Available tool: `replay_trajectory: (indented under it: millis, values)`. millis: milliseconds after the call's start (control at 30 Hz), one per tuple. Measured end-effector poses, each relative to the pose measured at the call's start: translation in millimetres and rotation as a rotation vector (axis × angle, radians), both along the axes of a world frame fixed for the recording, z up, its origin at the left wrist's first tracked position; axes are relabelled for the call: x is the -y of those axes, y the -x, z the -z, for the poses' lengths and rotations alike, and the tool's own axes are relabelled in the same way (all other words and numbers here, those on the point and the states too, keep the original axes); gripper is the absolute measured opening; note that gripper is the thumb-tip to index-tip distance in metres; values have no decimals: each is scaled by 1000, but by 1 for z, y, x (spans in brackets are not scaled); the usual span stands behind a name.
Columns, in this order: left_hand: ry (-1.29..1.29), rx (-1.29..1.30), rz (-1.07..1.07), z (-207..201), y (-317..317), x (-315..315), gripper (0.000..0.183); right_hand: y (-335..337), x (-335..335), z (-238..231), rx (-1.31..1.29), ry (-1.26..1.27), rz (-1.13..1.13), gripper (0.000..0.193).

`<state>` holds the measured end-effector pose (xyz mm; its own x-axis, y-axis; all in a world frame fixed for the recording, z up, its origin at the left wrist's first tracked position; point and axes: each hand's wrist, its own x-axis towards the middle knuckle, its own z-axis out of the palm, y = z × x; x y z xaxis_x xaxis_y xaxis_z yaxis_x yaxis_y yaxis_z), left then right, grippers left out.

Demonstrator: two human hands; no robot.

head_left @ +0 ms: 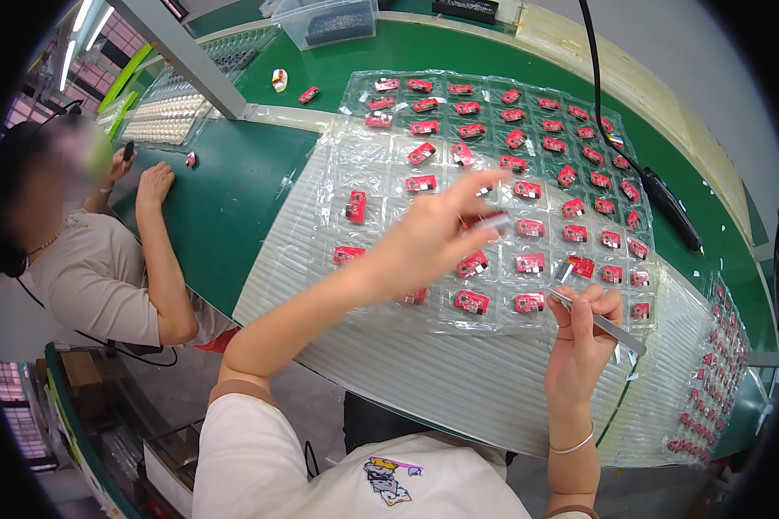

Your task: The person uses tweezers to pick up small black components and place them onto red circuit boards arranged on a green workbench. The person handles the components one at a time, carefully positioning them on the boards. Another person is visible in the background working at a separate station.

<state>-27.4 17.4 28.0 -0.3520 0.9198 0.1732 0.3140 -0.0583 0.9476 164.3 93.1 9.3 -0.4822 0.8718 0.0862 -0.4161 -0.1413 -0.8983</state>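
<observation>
My left hand (441,229) hovers over the middle of a clear plastic blister tray (368,151) filled with small red circuit boards. Motion smears its fingers; a pale, dark-edged spot shows by the fingertips, and I cannot make out whether anything is held. In my right hand (587,324), a pair of metal tweezers (621,334) is pinched between thumb and fingers, tips pointing up and left. Just beyond the tips lies a red circuit board (582,266) with a small silver and yellow part at its left side. Another red circuit board (530,302) sits left of the tweezers.
A co-worker (104,268) sits at the left, hands on the green bench (225,186). A black corded tool (671,208) lies right of the tray. Another filled tray (714,381) is at far right. A clear bin (329,24) stands at the back, near a metal post (182,60).
</observation>
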Motion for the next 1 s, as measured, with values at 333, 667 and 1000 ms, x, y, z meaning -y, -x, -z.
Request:
replay_trajectory:
  millis: [333,667,1000]
  values:
    - [-453,-422,-46,21,-32,9,19,1,1,5,-83,-127,-56,21]
    - [-681,-811,9,26,-24,16,23,-1,3,4,-65,-460,-130,27]
    - [-719,-835,31,26,-25,16,25,3,5,5,-59,-329,-154,25]
